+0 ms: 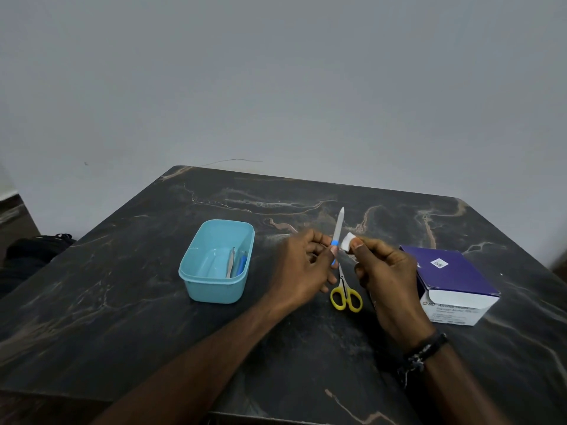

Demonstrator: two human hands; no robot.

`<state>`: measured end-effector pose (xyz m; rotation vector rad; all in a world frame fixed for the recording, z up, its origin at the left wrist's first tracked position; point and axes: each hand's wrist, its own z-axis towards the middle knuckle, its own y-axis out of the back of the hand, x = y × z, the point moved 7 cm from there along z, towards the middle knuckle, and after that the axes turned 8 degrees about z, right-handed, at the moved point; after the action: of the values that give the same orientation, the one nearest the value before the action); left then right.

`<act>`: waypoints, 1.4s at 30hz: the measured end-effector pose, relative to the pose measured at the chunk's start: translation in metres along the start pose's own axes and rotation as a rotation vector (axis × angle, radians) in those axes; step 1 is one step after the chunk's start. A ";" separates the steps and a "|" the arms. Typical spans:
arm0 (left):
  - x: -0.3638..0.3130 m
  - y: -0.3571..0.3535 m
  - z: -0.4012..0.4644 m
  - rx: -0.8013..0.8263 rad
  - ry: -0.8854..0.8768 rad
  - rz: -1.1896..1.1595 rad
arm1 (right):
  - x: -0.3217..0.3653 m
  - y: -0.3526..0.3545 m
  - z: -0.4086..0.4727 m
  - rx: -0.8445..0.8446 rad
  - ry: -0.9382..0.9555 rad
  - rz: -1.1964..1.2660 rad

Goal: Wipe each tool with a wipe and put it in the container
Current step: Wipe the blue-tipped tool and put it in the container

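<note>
I see the left hand (302,265) pinching the slim metal nail file with blue handle (337,237) upright, blade free for the folded white wipe (347,241) pinched by the right hand (386,283), near the light blue plastic container (216,260).

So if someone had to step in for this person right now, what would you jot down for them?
Left hand: pinches the nail file by its blue handle, tip up.
Right hand: pinches a small white wipe right beside the file; whether they touch is unclear.
Blue container sits left on the table, already holding a couple of tools, one metal, one blue.
Yellow-handled scissors lie on the table between the hands, not yet put away.
Purple swab box is at the right.
Left to do: put the file in the container, then wipe and store the scissors.
</note>
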<state>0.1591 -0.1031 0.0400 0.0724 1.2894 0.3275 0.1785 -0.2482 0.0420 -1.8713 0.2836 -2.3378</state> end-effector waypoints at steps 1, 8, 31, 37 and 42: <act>0.000 0.000 -0.001 0.007 -0.003 -0.008 | -0.001 0.000 0.000 0.002 -0.010 0.011; -0.002 -0.001 -0.007 0.040 -0.048 -0.019 | -0.003 -0.001 -0.001 -0.004 -0.055 0.028; -0.003 -0.004 -0.012 0.089 -0.048 0.026 | 0.009 -0.020 -0.017 0.140 -0.146 0.066; -0.002 -0.007 -0.013 0.103 -0.043 0.026 | 0.008 -0.011 -0.012 0.084 -0.108 0.032; -0.003 -0.007 -0.014 0.096 -0.035 -0.021 | 0.007 -0.014 -0.012 0.113 -0.111 0.056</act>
<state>0.1465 -0.1125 0.0370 0.1449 1.2702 0.2452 0.1654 -0.2358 0.0496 -1.9055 0.1847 -2.1566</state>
